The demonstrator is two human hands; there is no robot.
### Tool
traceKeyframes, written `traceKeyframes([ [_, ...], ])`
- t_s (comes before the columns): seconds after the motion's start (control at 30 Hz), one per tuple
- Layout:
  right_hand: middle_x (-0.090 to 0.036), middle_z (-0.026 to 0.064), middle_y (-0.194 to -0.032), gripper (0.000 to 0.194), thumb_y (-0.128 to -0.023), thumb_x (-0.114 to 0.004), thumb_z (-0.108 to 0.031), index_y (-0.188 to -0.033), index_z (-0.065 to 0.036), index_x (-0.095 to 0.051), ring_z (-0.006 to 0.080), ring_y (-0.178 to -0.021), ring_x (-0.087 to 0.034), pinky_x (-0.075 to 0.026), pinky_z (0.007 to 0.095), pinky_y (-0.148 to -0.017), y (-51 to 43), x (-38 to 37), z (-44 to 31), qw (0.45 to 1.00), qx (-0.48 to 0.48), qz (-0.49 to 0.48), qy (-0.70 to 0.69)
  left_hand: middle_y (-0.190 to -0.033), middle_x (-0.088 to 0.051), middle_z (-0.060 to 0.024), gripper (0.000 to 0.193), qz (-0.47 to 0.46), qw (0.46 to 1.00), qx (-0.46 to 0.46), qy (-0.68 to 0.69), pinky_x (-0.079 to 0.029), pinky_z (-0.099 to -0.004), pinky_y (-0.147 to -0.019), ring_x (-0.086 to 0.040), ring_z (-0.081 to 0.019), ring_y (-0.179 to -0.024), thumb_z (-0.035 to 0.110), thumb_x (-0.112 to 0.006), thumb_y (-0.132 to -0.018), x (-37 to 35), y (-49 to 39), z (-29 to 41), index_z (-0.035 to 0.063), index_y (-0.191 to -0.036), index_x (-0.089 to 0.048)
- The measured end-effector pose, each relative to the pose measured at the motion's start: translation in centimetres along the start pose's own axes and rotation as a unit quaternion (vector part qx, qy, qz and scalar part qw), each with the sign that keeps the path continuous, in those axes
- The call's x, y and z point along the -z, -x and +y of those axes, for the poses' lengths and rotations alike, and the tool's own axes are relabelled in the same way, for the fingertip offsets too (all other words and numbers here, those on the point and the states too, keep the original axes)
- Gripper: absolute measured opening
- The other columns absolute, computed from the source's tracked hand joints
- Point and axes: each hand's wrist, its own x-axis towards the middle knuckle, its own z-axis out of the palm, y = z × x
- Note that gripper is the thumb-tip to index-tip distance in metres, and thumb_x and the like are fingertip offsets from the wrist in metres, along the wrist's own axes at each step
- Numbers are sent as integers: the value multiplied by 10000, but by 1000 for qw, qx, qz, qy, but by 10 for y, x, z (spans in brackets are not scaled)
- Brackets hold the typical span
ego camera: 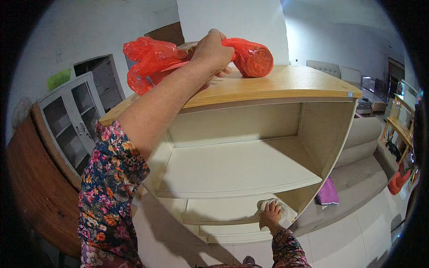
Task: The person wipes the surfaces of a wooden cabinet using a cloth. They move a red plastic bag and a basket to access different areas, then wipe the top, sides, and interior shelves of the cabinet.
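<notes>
A pale wooden shelf cabinet with a wood-grain top [301, 78] and open cream shelves [234, 167] stands before me. My left hand [214, 52] reaches across to the top, its fingers closed at the gathered part of a red plastic bag [253, 58]. More of the red plastic lies to the left of that hand; my forearm hides part of it. Low down, my right hand [270, 214] presses a crumpled whitish cloth [285, 216] against the right end of a lower shelf [228, 209], fingers spread over the cloth.
A grey sofa [358, 174] with a purple cushion [328, 191] stands to the right on the tiled floor [345, 231]. At the left are a brown wooden table [37, 187] and a glass-doored cabinet [72, 117]. A wooden rack [400, 124] stands at the far right.
</notes>
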Motion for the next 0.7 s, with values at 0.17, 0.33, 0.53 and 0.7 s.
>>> traceKeyframes([
  [0.17, -139, 172, -1660, 893, -884, -624, -560, -1584, -153, -248, 431, -1518, -110, -144, 619, -1183, -2, -5, 2, 1000, 0, 3, -12, -1215, -591, -181, 433, 146, 883, -227, -383, -560, -473, -890, -672, -333, -1039, 241, -622, -933, 9, 17, -9, 179, -1352, -528],
  [0.33, -126, 167, -1663, 893, -880, -640, -541, -1583, -156, -247, 445, -1512, -114, -150, 624, -1177, -3, -9, 6, 1000, 6, 12, -13, -1145, -641, -154, 372, 85, 870, -314, -370, -533, -504, -921, -676, -352, -1011, 204, -597, -933, 10, 18, -10, 138, -1299, -601],
  [0.53, -97, 163, -1671, 876, -895, -622, -521, -1590, -161, -230, 440, -1517, -97, -113, 613, -1195, 1, 5, -3, 1000, -5, -20, -4, -999, -688, -220, 263, -48, 868, -227, -439, -506, -529, -902, -650, -384, -1046, 209, -580, -933, 11, 11, -15, -13, -1038, -674],
  [0.7, -116, 152, -1669, 865, -895, -612, -531, -1585, -161, -244, 425, -1520, -100, -95, 612, -1203, 3, 4, -1, 1000, -9, -6, -8, -1052, -676, -247, 236, -65, 858, -213, -463, -504, -518, -919, -642, -390, -1053, 149, -551, -913, 20, 12, -15, -16, -1011, -689],
])
